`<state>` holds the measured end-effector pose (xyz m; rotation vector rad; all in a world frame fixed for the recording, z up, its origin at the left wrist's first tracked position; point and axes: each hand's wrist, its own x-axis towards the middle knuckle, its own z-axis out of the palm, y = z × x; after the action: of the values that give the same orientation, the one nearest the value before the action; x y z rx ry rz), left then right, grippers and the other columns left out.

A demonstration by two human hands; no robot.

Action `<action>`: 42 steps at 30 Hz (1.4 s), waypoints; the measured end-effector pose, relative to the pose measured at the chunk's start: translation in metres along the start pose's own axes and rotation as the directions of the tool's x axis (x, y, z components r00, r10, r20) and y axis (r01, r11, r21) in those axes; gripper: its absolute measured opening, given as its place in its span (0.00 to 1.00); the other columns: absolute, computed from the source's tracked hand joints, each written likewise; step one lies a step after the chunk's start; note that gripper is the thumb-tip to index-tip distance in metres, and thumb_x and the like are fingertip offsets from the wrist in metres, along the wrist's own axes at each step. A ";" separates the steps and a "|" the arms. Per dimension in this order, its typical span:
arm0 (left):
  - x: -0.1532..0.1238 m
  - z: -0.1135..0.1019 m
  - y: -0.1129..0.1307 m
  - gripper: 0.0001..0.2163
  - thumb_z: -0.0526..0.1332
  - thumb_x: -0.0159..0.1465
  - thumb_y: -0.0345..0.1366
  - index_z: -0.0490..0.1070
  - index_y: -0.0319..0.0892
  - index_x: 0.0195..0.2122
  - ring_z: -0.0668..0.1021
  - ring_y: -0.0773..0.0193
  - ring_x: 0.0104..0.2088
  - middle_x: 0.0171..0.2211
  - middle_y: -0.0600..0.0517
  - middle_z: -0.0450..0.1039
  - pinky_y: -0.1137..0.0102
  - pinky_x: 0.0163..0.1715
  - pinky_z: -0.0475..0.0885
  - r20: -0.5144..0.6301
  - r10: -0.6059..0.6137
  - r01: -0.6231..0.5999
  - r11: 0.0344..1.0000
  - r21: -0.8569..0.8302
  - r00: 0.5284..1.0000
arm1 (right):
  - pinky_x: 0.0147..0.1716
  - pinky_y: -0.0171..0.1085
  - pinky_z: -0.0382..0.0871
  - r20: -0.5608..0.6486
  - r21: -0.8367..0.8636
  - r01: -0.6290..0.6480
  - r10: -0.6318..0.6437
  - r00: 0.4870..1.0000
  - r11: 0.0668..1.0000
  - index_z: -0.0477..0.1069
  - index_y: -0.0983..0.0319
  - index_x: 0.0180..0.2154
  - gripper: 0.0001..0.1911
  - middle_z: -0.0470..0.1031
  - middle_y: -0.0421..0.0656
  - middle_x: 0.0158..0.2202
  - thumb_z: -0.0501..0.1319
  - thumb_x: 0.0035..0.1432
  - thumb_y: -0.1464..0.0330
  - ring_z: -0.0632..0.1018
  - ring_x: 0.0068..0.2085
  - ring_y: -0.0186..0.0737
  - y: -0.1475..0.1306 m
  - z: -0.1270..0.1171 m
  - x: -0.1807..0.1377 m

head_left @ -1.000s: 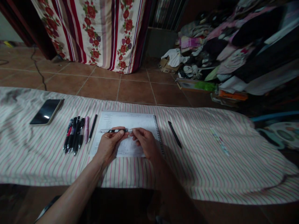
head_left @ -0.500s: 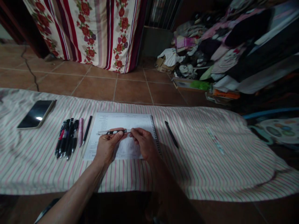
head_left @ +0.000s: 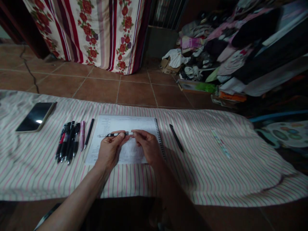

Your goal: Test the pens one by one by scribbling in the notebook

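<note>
Both my hands hold a slim pen (head_left: pixel 110 135) with black and silver parts level above the spiral notebook (head_left: pixel 146 120). My left hand (head_left: pixel 109 149) is closed round its middle, thumb on top, and its thin clear or silver end points left. My right hand (head_left: pixel 148 146) pinches the pale right end between thumb and fingers. Beneath them the notebook's open page carries print and faint drawing, partly covered by my hands. A black pen (head_left: pixel 176 138) lies right of the notebook, and another dark pen (head_left: pixel 89 133) lies by its left edge.
Left of the notebook lie a pink pen (head_left: pixel 82 134) and a bunch of several dark pens (head_left: pixel 68 142). A phone (head_left: pixel 36 117) is farther left. A pale patterned strip (head_left: pixel 220 143) lies right on the striped cloth (head_left: pixel 204 179). Beyond are a floral curtain (head_left: pixel 103 35) and piled clothes (head_left: pixel 204 48).
My right fingertips have shifted slightly left along the pen's end, nearer my left hand. The pen stays in both hands, and the view has moved a little.
</note>
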<state>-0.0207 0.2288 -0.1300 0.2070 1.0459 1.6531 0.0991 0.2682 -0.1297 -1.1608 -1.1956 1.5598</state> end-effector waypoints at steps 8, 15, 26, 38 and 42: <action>0.000 -0.005 0.002 0.08 0.70 0.45 0.27 0.75 0.34 0.28 0.80 0.64 0.29 0.25 0.49 0.78 0.73 0.39 0.76 0.020 -0.010 0.010 1.000 -0.003 1.000 | 0.21 0.29 0.62 -0.038 -0.005 -0.060 0.060 0.998 0.998 0.73 0.63 0.31 0.20 0.76 0.43 0.27 0.62 0.46 0.52 0.70 0.24 0.30 0.001 -0.004 0.001; -0.002 -0.002 0.002 0.09 0.71 0.44 0.28 0.75 0.34 0.27 0.80 0.63 0.29 0.25 0.49 0.78 0.70 0.39 0.76 0.019 -0.014 0.013 1.000 0.024 1.000 | 0.16 0.29 0.57 -0.046 -0.146 -0.029 0.022 0.999 0.989 0.72 0.63 0.26 0.22 0.72 0.41 0.22 0.59 0.48 0.50 0.65 0.20 0.28 0.011 -0.005 0.006; -0.003 -0.002 0.002 0.12 0.72 0.42 0.29 0.75 0.33 0.28 0.80 0.63 0.29 0.24 0.47 0.78 0.74 0.36 0.75 0.043 -0.036 0.033 0.997 0.063 0.998 | 0.20 0.30 0.59 -0.041 -0.127 -0.031 0.026 0.999 0.991 0.69 0.62 0.23 0.13 0.70 0.38 0.21 0.62 0.46 0.58 0.65 0.22 0.29 0.001 -0.004 0.001; 0.002 -0.007 -0.004 0.09 0.72 0.43 0.28 0.76 0.33 0.25 0.80 0.64 0.28 0.25 0.49 0.78 0.75 0.35 0.77 0.044 -0.001 0.002 0.999 -0.037 0.999 | 0.23 0.30 0.61 0.000 0.016 0.014 -0.014 1.000 1.000 0.71 0.60 0.34 0.14 0.70 0.36 0.25 0.65 0.42 0.64 0.69 0.26 0.30 0.012 -0.004 0.006; 0.002 -0.006 -0.003 0.10 0.72 0.41 0.28 0.76 0.33 0.26 0.80 0.63 0.28 0.25 0.49 0.78 0.75 0.35 0.77 0.042 -0.002 0.004 0.999 -0.047 0.999 | 0.19 0.29 0.58 -0.014 -0.030 -0.056 0.056 0.998 0.998 0.70 0.61 0.33 0.17 0.72 0.39 0.26 0.64 0.44 0.56 0.70 0.26 0.32 0.010 -0.004 0.004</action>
<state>-0.0232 0.2272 -0.1365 0.2078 0.9745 1.6619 0.1016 0.2707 -0.1402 -1.2321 -1.1914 1.5778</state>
